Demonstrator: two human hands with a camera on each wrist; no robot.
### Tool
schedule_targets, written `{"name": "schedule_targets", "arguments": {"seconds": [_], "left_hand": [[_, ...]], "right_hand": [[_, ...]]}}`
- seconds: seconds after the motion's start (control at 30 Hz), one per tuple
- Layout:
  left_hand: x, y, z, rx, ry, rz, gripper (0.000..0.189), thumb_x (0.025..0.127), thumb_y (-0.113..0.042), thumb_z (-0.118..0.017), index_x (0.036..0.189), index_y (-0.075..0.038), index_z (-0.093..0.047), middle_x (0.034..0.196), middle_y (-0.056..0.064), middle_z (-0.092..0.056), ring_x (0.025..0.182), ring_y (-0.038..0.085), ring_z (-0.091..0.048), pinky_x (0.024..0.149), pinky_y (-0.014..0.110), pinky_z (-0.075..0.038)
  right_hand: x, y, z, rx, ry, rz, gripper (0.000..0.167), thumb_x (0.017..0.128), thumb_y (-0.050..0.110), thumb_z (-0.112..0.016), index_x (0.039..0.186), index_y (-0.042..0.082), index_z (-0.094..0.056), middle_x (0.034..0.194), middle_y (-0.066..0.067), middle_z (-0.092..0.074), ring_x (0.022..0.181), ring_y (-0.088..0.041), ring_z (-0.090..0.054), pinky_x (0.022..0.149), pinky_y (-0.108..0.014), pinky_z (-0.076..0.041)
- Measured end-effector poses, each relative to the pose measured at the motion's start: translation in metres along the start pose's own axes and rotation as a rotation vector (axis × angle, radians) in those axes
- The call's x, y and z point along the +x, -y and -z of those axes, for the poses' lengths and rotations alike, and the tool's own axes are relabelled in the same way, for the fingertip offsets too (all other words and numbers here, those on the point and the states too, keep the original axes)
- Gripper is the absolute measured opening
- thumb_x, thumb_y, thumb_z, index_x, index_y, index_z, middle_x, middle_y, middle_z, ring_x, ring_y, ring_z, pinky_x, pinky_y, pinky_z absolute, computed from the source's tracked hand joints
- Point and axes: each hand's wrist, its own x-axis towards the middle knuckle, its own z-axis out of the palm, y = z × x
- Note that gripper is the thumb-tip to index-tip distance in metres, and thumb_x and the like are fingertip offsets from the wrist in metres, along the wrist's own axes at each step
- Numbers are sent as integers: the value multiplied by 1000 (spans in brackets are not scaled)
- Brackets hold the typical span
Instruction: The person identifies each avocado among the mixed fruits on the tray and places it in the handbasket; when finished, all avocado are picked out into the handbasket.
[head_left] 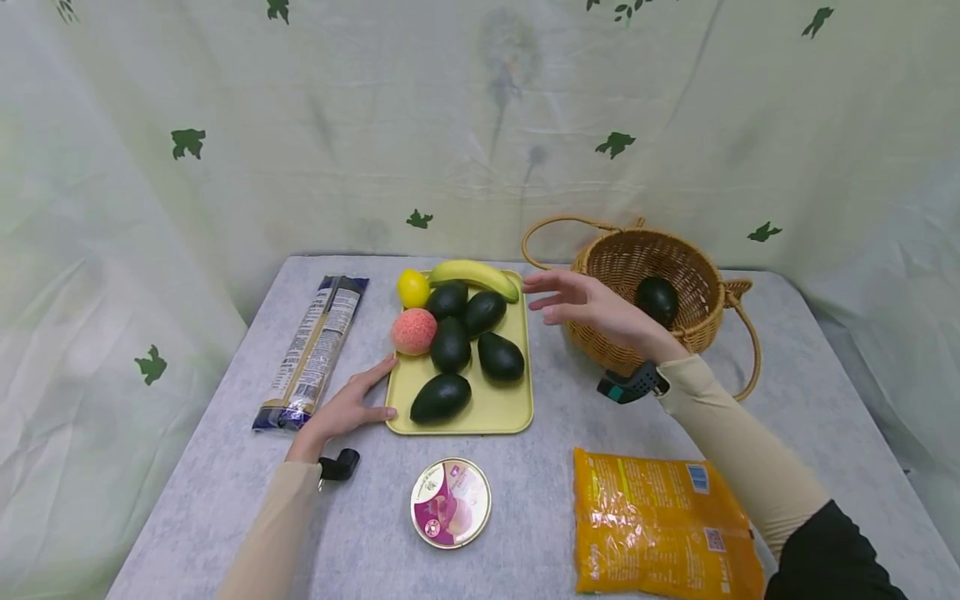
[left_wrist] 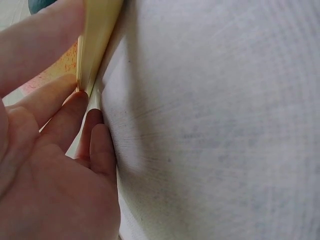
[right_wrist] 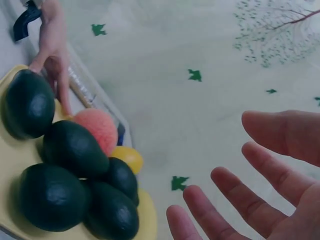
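Note:
A yellow tray (head_left: 491, 412) carries several dark green avocados (head_left: 441, 398), a banana (head_left: 472, 273), a lemon (head_left: 413, 288) and a pinkish-red peach-like fruit (head_left: 414, 332). My left hand (head_left: 351, 408) touches the tray's left rim, thumb near the front corner and fingertips near the pinkish fruit. In the left wrist view, its fingers (left_wrist: 62, 120) rest against the tray's edge. Between tray and basket, my right hand (head_left: 588, 308) hovers with fingers extended and holds nothing. Behind it stands a wicker basket (head_left: 693, 275) with one avocado (head_left: 657, 301) inside.
A long plastic packet (head_left: 311, 354) lies left of the tray. In front are a round tin (head_left: 451, 503) and, to the right, an orange bag (head_left: 660, 525). The basket's handles (head_left: 752, 354) stick out at both sides. A leaf-patterned curtain (head_left: 360, 125) hangs behind the table.

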Motion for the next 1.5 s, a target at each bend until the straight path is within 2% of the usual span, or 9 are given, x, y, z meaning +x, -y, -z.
{"name": "schedule_targets", "arguments": {"seconds": [0.13, 0.3, 0.4, 0.57, 0.67, 0.87, 1.1, 1.3, 1.5], "left_hand": [[0, 0, 0, -3, -2, 8, 86, 82, -14, -75, 151, -2, -24, 156, 17, -17, 142, 38, -11, 112, 56, -9], [0, 0, 0, -14, -5, 12, 86, 82, -14, -75, 151, -3, -24, 157, 17, -16, 142, 38, -11, 112, 57, -8], [-1, -1, -1, -21, -7, 2, 86, 82, -13, -75, 150, -2, -24, 156, 18, -17, 142, 39, -12, 112, 57, -9], [-1, -2, -1, -25, -18, -31, 85, 81, -9, -76, 149, 3, -25, 154, 22, -18, 141, 40, -13, 112, 55, -10], [-1, -3, -1, -27, -20, -31, 85, 81, -9, -76, 148, 4, -25, 154, 23, -18, 141, 40, -13, 112, 55, -10], [-1, -3, -1, -19, -22, -29, 85, 81, -10, -76, 148, 3, -26, 154, 22, -19, 141, 41, -13, 112, 56, -10], [-2, -4, -1, -16, -23, -19, 85, 80, -8, -76, 148, 4, -25, 154, 24, -18, 140, 42, -14, 111, 57, -11], [-2, -2, -1, -17, -34, -36, 85, 79, -7, -76, 148, 5, -26, 153, 25, -19, 139, 44, -15, 110, 59, -12], [-2, -1, -2, 7, -36, -15, 84, 81, -7, -75, 148, 4, -26, 154, 23, -19, 140, 43, -14, 110, 59, -10]], "right_hand": [[10, -12, -11, -81, 60, 4, 50, 96, 12, -58, 143, 6, -41, 145, -11, -40, 128, -30, -43, 102, -43, -39], [18, -27, -23, -155, 77, -34, 50, 94, 15, -62, 141, 12, -46, 144, -4, -41, 130, -27, -39, 103, -43, -38], [24, -36, -26, -192, 86, -52, 51, 93, 13, -63, 141, 12, -46, 146, -3, -39, 133, -30, -35, 104, -47, -35], [33, -53, -29, -226, 114, -62, 54, 91, 9, -64, 141, 10, -46, 148, -6, -38, 137, -36, -27, 108, -52, -27], [35, -59, -32, -243, 124, -69, 55, 90, 9, -65, 141, 9, -46, 149, -7, -35, 137, -34, -25, 109, -55, -24], [40, -64, -38, -322, 145, -66, 57, 87, 9, -69, 140, 8, -48, 153, -13, -27, 139, -25, -23, 108, -56, -25], [48, -70, -42, -420, 182, -24, 60, 83, 9, -74, 138, 7, -51, 153, -19, -25, 141, -29, -20, 110, -54, -22], [53, -76, -45, -501, 180, -35, 59, 82, 14, -75, 137, 8, -53, 146, -17, -36, 135, -31, -27, 108, -49, -26], [58, -81, -49, -573, 150, -62, 57, 81, 18, -77, 134, 11, -57, 137, -9, -50, 125, -28, -39, 102, -43, -34]]}}
